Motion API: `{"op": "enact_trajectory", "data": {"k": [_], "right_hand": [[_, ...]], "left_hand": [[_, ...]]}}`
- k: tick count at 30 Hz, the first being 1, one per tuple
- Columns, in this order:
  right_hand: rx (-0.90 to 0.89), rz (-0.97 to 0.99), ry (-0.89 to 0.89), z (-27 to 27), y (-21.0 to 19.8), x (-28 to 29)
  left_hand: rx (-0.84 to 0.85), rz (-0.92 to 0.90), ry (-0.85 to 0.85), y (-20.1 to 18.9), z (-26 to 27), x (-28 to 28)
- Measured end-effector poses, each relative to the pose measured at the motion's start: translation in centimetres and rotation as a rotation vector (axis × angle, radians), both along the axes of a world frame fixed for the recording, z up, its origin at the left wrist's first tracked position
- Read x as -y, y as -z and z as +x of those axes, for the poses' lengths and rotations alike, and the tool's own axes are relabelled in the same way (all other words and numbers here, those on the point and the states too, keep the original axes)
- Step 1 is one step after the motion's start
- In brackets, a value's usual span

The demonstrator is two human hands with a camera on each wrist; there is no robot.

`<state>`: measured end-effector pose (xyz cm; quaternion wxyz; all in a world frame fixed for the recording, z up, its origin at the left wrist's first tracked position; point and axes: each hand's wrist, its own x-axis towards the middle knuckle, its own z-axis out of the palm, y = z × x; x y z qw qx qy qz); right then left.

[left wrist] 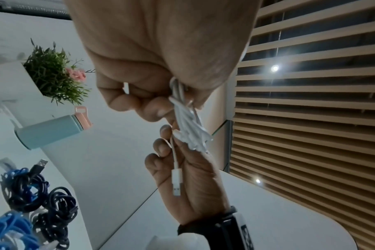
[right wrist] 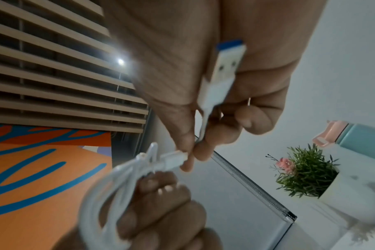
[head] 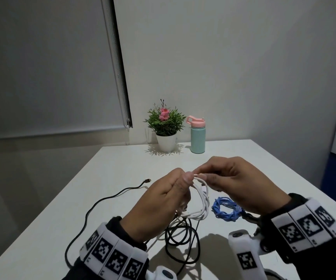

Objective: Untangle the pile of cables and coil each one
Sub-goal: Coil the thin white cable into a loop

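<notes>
A white cable (head: 200,201) hangs in loops above the table, held between both hands. My left hand (head: 163,199) grips the top of the coil (left wrist: 186,121) between thumb and fingers. My right hand (head: 238,182) pinches the cable's end (right wrist: 173,159) beside the coil, and the white USB plug (right wrist: 223,74) lies against its palm. A blue coiled cable (head: 224,209) lies on the table below the right hand. A loose black cable (head: 181,237) sprawls under the hands, its plug (head: 148,180) out to the left.
A potted plant (head: 166,128) and a teal bottle with a pink lid (head: 197,136) stand at the far edge of the white table (head: 122,162). More coiled dark and blue cables (left wrist: 32,199) lie in the left wrist view.
</notes>
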<state>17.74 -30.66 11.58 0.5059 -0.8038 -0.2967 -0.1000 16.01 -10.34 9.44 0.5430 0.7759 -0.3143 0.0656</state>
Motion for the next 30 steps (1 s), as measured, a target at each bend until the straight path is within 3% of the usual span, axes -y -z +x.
{"op": "enact_trajectory", "data": {"k": [4,10,14,16,18,20,22,26,30], "right_hand": [[-0.05,-0.023,-0.059,0.0,0.1,-0.4],[-0.139,0.075,-0.131,0.0,0.0,0.3],[-0.15,0.016,-0.112,-0.4,0.0,-0.4],[-0.016,0.043,0.065,-0.5,-0.1,-0.8],[0.271,0.085,0.278,-1.3,-0.4,-1.3],[0.409,0.038,0.236,-2.5,-1.0,-2.1],[0.418,-0.147,0.169,-3.2,-0.8,-3.1],[0.44,-0.327,0.323,-2.5,0.2,-3.6],[0.337,-0.391,0.315,-2.1,0.3,-3.3]], "left_hand": [[-0.155,-0.152,0.111,-0.2,-0.1,-0.2],[-0.016,-0.142,0.007,-0.2,-0.4,0.4],[0.071,-0.083,-0.054,0.0,0.2,0.0],[0.096,-0.064,-0.126,0.2,0.7,-0.3],[0.132,-0.036,-0.219,0.3,1.1,-0.7],[0.168,-0.013,-0.313,0.3,1.4,-0.9],[0.179,-0.027,-0.356,0.3,1.5,-0.8],[-0.044,-0.211,-0.205,0.2,1.6,-0.6],[-0.232,-0.336,0.014,0.2,1.8,-1.1]]}}
